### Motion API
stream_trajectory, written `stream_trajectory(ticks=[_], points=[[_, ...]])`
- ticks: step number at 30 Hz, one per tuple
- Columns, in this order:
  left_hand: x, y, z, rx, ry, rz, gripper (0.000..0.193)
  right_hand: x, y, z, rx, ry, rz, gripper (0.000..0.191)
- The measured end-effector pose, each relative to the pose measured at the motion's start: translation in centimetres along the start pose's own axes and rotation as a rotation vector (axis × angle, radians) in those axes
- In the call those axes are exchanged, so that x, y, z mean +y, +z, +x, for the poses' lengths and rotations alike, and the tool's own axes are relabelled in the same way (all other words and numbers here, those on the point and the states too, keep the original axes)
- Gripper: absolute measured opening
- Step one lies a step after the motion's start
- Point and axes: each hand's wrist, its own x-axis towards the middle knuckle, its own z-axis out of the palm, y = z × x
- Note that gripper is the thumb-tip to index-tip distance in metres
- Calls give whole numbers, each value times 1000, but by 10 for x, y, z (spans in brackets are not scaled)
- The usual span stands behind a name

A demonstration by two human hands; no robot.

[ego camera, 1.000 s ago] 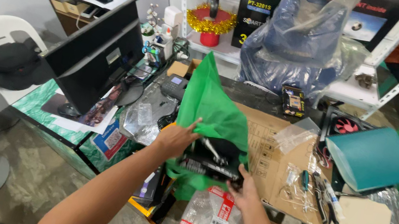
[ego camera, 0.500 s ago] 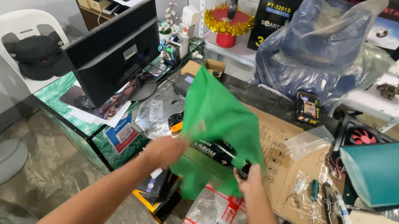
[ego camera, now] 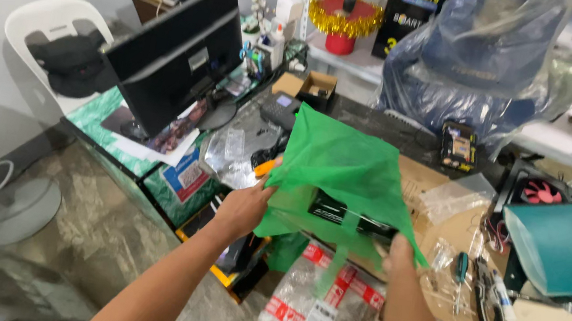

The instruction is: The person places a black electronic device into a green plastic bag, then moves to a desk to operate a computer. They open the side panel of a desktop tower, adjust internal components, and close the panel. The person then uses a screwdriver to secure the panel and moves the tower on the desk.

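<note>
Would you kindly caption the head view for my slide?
Both hands, left hand and right hand, hold a green bag around a black device.

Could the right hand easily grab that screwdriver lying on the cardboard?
Probably yes: the screwdriver lies uncovered just right of the right hand, nothing between. But that hand now grips the green bag, so it must let go first.

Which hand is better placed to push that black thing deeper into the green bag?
Probably the right hand: it sits at the bag's open edge beside the black object. The left hand grips the green bag at its other side, holding it up.
</note>
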Motion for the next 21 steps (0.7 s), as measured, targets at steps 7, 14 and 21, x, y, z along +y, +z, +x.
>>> stream_trajectory(ticks=[7,14,21], points=[[-8,-20,41,-48,-326,-192,74,-69,-35,-29,131,-282,-1891,66],[11,-128,123,140,-13,16,68,-211,-13,-51,540,-1161,-1440,23],[-23,-189,111,474,-44,-53,63,-296,38,-57,232,-1500,-1094,15]])
